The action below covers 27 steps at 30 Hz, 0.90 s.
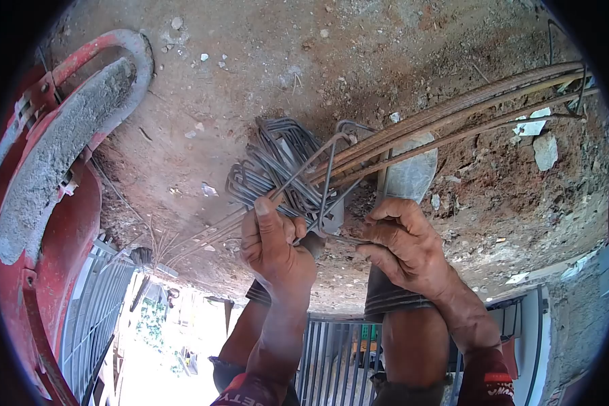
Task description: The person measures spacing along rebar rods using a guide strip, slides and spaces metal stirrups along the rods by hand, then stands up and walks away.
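A bent steel rebar stirrup (327,181) is held up between my two hands. My left hand (275,243) is closed around one of its bars, thumb on top. With thumb and fingers, my right hand (409,243) pinches the end of its lower bar. Just behind, a pile of grey bent stirrups (277,159) lies on the dirt, partly hidden by my left hand and the held piece. Long rusty rebar rods (446,111) run from the pile toward the upper right, and the stirrup's upper corner overlaps them in view.
A red wheelbarrow (74,216) with a cement-crusted wheel (64,159) occupies the left side. Pale stone or tile pieces (545,150) lie on the dirt at right. Thin wires (199,237) stretch left of my hands. Metal bars (335,358) stand behind my legs.
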Available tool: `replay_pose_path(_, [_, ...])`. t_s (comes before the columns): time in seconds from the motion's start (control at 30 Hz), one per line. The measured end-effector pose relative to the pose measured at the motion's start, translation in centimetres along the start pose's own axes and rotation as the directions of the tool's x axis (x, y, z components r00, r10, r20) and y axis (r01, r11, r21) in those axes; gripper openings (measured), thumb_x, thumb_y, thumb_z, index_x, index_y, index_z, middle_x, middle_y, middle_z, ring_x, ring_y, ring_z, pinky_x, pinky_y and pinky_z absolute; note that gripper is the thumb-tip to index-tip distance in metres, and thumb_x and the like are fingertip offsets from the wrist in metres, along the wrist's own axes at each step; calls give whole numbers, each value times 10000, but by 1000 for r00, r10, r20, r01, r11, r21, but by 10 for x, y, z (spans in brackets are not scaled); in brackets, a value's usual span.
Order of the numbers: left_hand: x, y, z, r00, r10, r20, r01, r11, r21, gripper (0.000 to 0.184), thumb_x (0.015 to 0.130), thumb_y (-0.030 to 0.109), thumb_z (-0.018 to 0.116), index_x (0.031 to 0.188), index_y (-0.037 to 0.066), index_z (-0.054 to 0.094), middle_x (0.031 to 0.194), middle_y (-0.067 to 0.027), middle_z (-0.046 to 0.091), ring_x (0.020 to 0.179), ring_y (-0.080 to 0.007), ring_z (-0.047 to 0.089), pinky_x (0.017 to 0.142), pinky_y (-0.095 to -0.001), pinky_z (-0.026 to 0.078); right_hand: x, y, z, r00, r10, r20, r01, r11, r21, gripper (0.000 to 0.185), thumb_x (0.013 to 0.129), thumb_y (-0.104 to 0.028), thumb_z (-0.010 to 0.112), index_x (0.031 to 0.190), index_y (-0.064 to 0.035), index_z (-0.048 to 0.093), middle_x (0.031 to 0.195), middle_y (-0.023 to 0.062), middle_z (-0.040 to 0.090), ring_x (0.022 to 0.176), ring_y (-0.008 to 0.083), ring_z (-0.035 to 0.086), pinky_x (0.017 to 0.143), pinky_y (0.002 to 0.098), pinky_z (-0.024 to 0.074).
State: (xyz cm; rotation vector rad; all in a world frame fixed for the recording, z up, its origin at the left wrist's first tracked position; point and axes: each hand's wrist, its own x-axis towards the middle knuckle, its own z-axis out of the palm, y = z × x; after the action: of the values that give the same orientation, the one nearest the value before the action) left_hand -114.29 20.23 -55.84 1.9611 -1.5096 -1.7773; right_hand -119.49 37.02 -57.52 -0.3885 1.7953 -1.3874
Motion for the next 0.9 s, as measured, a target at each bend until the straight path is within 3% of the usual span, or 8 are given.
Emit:
replay_pose_path(0.23, [1, -1, -3, 1000, -20, 6, 20, 997, -70, 306, 961, 281, 554, 958, -14, 634, 587, 43, 386, 557, -38, 341, 519, -231, 372, -6, 13, -6, 989, 41, -139, -20, 988, 151, 232, 775, -126, 754, 869, 9, 592, 1008, 131, 529, 916, 210, 605, 741, 297, 517])
replay_pose_path(0.37, [-2, -1, 1, 999, 47, 3, -47, 999, -2, 309, 962, 280, 551, 982, -17, 632, 586, 47, 384, 556, -36, 340, 519, -225, 371, -15, 16, -2, 932, 240, -272, -96, 887, 452, 246, 905, -212, 620, 812, 11, 576, 998, 119, 535, 842, 176, 639, 733, 288, 527])
replay_pose_path(0.43, [-3, 0, 3, 999, 46, 19, -46, 999, -25, 245, 962, 254, 550, 959, 11, 584, 599, 48, 323, 536, -46, 327, 528, -235, 337, -13, 12, -1, 847, 474, -239, -161, 659, 735, 253, 938, -167, 563, 778, 28, 572, 981, 128, 534, 807, 166, 645, 702, 276, 560])
replay_pose_path(0.5, [-4, -1, 2, 999, 35, 24, -34, 997, -67, 228, 965, 245, 544, 949, 21, 581, 603, 45, 329, 539, -50, 337, 532, -242, 346, -13, 17, 2, 845, 470, -255, -156, 673, 723, 166, 944, -99, 535, 918, 62, 566, 973, 134, 531, 771, 159, 646, 691, 284, 591])
replay_pose_path(0.6, [-6, -4, -1, 999, 12, 34, -8, 993, -121, 209, 969, 232, 533, 957, 29, 581, 610, 40, 341, 544, -57, 357, 545, -257, 368, -1, 5, 7, 717, 688, -116, -404, 545, 735, 404, 893, -15, 576, 1249, 76, 406, 927, 115, 543, 719, 124, 633, 572, 233, 557])
replay_pose_path(0.83, [-5, 4, -4, 999, -6, 52, 4, 1000, 24, 252, 977, 221, 506, 1049, -7, 586, 626, 37, 358, 544, -53, 374, 497, -221, 370, 10, 23, -6, 604, 733, 312, -563, 115, 819, 378, 899, -80, 565, 1224, 64, 439, 904, 68, 544, 587, 78, 507, 460, 192, 399])
replay_pose_path(0.87, [-4, 5, -3, 999, -5, 54, 4, 1000, 26, 252, 977, 221, 506, 1049, -7, 586, 626, 37, 358, 544, -53, 374, 497, -221, 370, 11, 25, -3, 605, 733, 311, -560, 114, 820, 378, 899, -80, 565, 1224, 64, 439, 904, 68, 544, 587, 78, 507, 460, 192, 399])
replay_pose_path(0.9, [-3, 6, 0, 998, 12, 69, -14, 999, 31, 261, 977, 217, 504, 1052, -21, 581, 626, 38, 358, 538, -48, 369, 471, -208, 355, 11, 27, 3, 691, 704, 161, -534, 348, 770, 341, 901, -87, 563, 1194, 57, 462, 885, 65, 539, 619, 96, 511, 512, 219, 419])
